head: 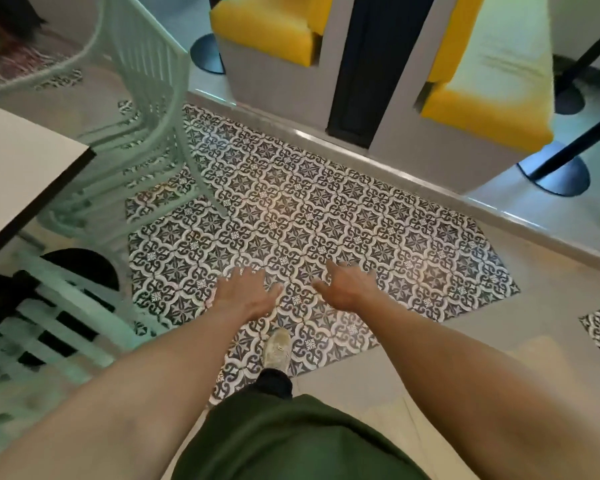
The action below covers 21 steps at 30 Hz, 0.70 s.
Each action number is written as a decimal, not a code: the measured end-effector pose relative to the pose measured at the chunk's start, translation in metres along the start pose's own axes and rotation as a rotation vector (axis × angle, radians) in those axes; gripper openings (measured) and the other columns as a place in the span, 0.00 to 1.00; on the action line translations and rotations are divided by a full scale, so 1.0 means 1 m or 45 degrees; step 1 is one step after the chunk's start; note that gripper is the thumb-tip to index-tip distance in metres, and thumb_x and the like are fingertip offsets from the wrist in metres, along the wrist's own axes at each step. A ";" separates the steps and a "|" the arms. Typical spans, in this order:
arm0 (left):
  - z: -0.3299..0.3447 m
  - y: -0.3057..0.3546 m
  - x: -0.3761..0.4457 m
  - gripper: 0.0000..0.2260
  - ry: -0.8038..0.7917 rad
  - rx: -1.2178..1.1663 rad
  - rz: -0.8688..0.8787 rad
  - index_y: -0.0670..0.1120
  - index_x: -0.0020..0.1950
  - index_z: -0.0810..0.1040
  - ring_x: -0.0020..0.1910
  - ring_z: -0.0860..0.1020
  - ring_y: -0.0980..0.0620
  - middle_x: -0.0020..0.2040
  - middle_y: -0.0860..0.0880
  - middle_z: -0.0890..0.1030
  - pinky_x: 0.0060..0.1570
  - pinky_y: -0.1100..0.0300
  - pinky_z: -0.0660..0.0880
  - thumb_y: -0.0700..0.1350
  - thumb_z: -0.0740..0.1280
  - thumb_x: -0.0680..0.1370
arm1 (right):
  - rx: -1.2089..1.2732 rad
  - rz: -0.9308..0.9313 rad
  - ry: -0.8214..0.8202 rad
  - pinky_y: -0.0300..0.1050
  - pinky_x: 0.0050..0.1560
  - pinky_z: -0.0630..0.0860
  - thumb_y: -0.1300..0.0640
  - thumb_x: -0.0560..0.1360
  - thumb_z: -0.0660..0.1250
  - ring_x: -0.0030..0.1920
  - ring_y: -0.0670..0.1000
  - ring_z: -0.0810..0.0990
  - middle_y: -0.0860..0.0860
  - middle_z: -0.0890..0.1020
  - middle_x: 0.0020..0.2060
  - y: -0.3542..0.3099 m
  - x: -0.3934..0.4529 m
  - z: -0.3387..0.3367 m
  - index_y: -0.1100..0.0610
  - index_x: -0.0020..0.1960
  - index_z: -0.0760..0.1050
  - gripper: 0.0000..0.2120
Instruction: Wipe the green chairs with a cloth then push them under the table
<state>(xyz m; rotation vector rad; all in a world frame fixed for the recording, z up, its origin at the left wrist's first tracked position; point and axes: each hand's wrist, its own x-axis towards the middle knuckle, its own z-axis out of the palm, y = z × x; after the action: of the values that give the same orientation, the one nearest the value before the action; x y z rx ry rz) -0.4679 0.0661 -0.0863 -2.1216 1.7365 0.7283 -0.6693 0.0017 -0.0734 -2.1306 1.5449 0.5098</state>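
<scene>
A pale green slatted chair [146, 109] stands at the upper left, its seat partly under the white table [18, 174]. A second green chair [59, 323] sits at the lower left, its slats blurred, beside the table's black edge. My left hand [245, 294] and my right hand [349, 287] are stretched out over the patterned floor, palms down, fingers spread, holding nothing. Both hands are to the right of the chairs and touch neither. No cloth is in view.
Black-and-white patterned tiles [326, 220] cover the floor ahead. Yellow cushioned benches [271, 32] on grey bases stand beyond a raised step. Round black table bases [555, 174] sit at the right and behind. My shoe [278, 348] is on the tiles.
</scene>
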 end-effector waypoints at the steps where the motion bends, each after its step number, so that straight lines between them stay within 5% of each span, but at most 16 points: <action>1: -0.010 -0.002 0.013 0.34 0.004 -0.006 0.001 0.49 0.77 0.59 0.76 0.57 0.40 0.77 0.43 0.60 0.72 0.35 0.52 0.68 0.46 0.77 | 0.002 0.004 0.003 0.72 0.69 0.48 0.31 0.76 0.50 0.72 0.59 0.63 0.57 0.64 0.74 -0.002 0.013 -0.011 0.50 0.75 0.55 0.35; 21: -0.210 0.027 0.299 0.32 0.100 -0.166 -0.273 0.50 0.77 0.58 0.76 0.56 0.40 0.77 0.43 0.59 0.73 0.36 0.51 0.67 0.49 0.78 | -0.078 -0.258 -0.008 0.70 0.70 0.55 0.33 0.75 0.55 0.70 0.59 0.67 0.55 0.69 0.70 0.037 0.332 -0.229 0.50 0.73 0.59 0.32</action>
<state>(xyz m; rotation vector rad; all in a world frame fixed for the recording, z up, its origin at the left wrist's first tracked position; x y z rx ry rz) -0.4119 -0.2959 -0.0777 -2.4081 1.5029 0.7236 -0.5972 -0.3968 -0.0702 -2.2976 1.3067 0.4983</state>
